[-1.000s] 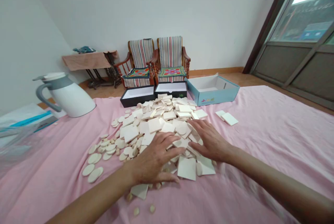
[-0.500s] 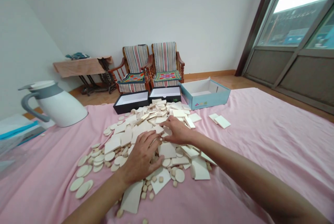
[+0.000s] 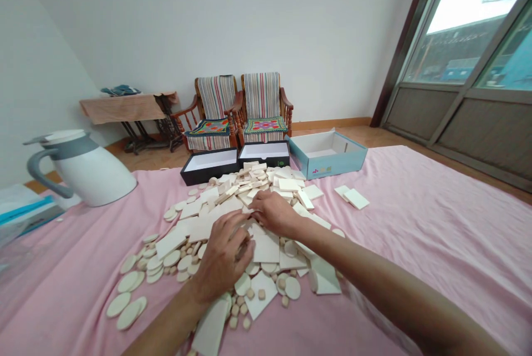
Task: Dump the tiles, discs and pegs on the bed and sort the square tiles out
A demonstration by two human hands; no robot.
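A heap of pale wooden pieces (image 3: 266, 245) is spread over the pink cloth: flat squares and rectangles, round discs and small cubes. My left hand (image 3: 226, 251) is in the middle of the heap, its fingers curled and the thumb bent in towards them. Touching it at the fingertips, my right hand (image 3: 276, 215) has its fingers drawn together among the pieces. What either hand grips is hidden by the fingers. Wooden discs (image 3: 128, 281) lie left of my left hand, and small wooden cubes (image 3: 239, 309) lie below it.
Behind the heap stand two black open boxes (image 3: 183, 173) and a light-blue open box (image 3: 336, 166). Two square wooden pieces (image 3: 356, 199) lie apart on the right. A white and grey jug (image 3: 100, 173) stands at the left on the pink cloth (image 3: 436, 223).
Both hands have curled in more and come closer together at the fingertips. Some flat pieces in the middle of the heap have shifted. The camera view has moved slightly.
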